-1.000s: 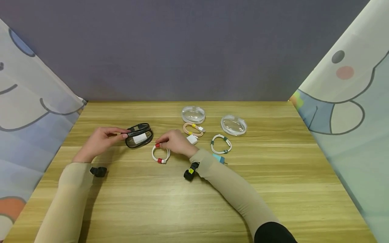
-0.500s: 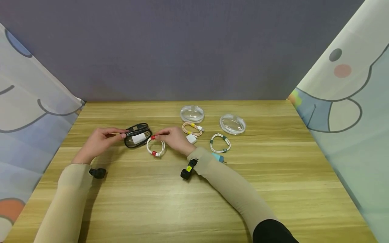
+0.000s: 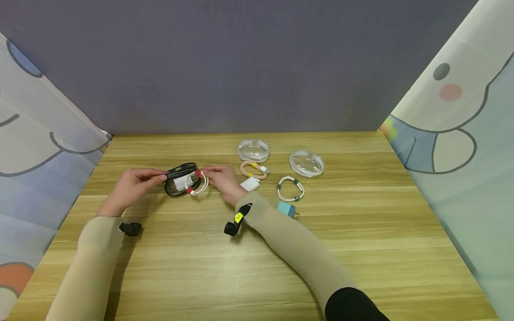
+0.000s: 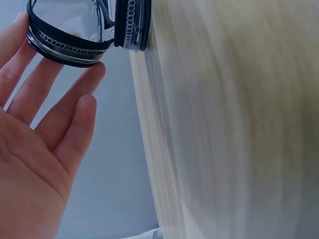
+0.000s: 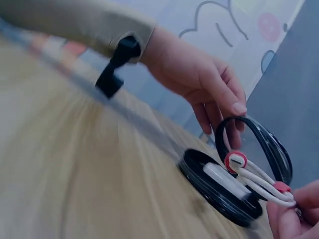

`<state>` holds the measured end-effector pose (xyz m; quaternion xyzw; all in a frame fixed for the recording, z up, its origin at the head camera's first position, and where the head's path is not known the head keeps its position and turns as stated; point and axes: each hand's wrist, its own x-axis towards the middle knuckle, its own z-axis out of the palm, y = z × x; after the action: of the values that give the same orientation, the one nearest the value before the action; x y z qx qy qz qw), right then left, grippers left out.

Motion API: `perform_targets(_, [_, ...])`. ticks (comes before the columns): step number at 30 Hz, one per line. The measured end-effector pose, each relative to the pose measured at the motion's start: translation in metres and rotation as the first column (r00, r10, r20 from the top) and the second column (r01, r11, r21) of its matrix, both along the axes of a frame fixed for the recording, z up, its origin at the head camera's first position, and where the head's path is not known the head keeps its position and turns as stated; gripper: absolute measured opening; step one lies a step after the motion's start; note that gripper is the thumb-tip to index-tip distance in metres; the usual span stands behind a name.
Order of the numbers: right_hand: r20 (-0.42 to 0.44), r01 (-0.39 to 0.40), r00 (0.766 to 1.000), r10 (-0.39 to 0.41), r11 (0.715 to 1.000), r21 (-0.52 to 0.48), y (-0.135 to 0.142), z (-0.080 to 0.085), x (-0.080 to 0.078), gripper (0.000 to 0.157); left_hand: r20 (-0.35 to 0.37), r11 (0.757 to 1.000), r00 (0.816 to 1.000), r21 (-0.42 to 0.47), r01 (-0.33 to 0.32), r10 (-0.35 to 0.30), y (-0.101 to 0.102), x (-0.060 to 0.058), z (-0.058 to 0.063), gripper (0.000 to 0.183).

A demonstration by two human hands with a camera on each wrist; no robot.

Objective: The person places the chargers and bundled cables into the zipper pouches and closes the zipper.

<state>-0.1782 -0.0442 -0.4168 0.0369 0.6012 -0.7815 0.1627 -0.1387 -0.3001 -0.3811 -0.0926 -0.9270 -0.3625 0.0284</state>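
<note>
A round clear zip case with black trim point(image 3: 170, 193) stands with its lid raised on the table. My left hand point(image 3: 130, 189) pinches the lid's edge between thumb and fingers, and the lid's black zipper point(image 4: 75, 52) shows close in the left wrist view. Inside the case lies a white charger point(image 5: 224, 181). Directly over the case hangs a coiled white cable with red ties point(image 3: 205, 185), pinched at one red tie by my right hand point(image 3: 225, 182). In the right wrist view, the cable point(image 5: 259, 181) overlaps the case's opening.
Right of the case lie a pinkish cable with yellow ties point(image 3: 246, 165), a white charger point(image 3: 250, 184), a white cable with green ties point(image 3: 291, 179) and a blue charger point(image 3: 286, 209). Two clear round cases, one left point(image 3: 253, 156) and one right point(image 3: 307, 171), sit behind them.
My right hand has lifted the red-tied cable off the table and carried it left over the black-trimmed case. My left hand stays at the lid.
</note>
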Motion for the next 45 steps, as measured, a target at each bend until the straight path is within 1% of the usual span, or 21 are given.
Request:
perform_targets(2, [0.054,0.032,0.998,-0.029,0.998,-0.055,-0.004,0.000,0.001,0.020,-0.001,1.000,1.000,0.000,-0.005,0.005,0.000,0.000,0.000,0.030])
perform_targets(5, [0.090,0.066,0.994,-0.058,0.994,-0.087,-0.009,0.001,0.004,0.020,-0.014,1.000,1.000,0.007,-0.007,0.007,0.000,-0.001,-0.001,0.028])
perform_targets(7, [0.091,0.070,0.994,-0.061,0.992,-0.100,-0.012,0.001,0.006,0.021,-0.026,1.000,1.000,0.011,-0.001,0.001,0.000,-0.001,-0.002,0.026])
perform_targets(10, [0.062,0.062,0.996,-0.056,0.993,-0.098,-0.015,0.002,0.009,0.028,-0.034,1.000,0.999,0.015,0.005,-0.005,0.000,-0.001,-0.003,0.025])
perform_targets(12, [0.036,0.055,0.998,-0.052,0.996,-0.073,-0.016,0.001,0.010,0.034,-0.034,1.000,0.999,0.015,0.010,-0.009,0.001,0.000,-0.002,0.025])
perform_targets(14, [0.009,0.053,0.999,-0.053,0.998,-0.044,-0.017,0.000,0.010,0.037,-0.033,1.000,0.999,0.016,0.013,-0.012,0.001,0.000,-0.001,0.025])
perform_targets(18, [-0.021,0.076,0.997,-0.076,0.997,0.006,-0.018,-0.003,0.010,0.030,-0.041,1.000,0.999,0.007,0.018,-0.018,0.001,0.001,-0.001,0.024])
perform_targets(23, [-0.030,0.121,0.992,-0.119,0.991,0.056,-0.018,-0.003,0.011,0.026,-0.052,1.000,0.998,0.008,0.025,-0.025,0.001,0.001,-0.001,0.023])
perform_targets(28, [-0.027,0.155,0.988,-0.153,0.985,0.074,-0.017,-0.002,0.012,0.020,-0.050,0.999,0.998,0.018,0.029,-0.029,0.001,0.001,-0.002,0.023])
perform_targets(32, [0.019,0.178,0.984,-0.179,0.984,0.023,-0.017,-0.001,0.011,0.015,-0.051,0.999,0.998,0.026,0.037,-0.036,0.001,0.001,-0.002,0.022])
perform_targets(35, [0.059,0.181,0.982,-0.178,0.982,-0.056,-0.017,-0.001,0.010,0.013,-0.055,0.999,0.998,0.032,0.041,-0.039,0.001,0.001,-0.002,0.022])
perform_targets(37, [0.072,0.172,0.984,-0.166,0.981,-0.092,-0.017,-0.001,0.009,0.013,-0.062,0.999,0.997,0.031,0.042,-0.040,0.001,0.001,-0.003,0.021])
perform_targets(39, [0.071,0.162,0.985,-0.155,0.981,-0.107,-0.017,-0.001,0.008,0.012,-0.065,0.999,0.997,0.027,0.043,-0.041,0.001,0.001,-0.003,0.021])
perform_targets(45, [0.061,0.148,0.988,-0.142,0.985,-0.093,-0.017,-0.001,0.008,0.011,-0.066,0.999,0.997,0.016,0.050,-0.048,0.000,0.001,-0.004,0.020])
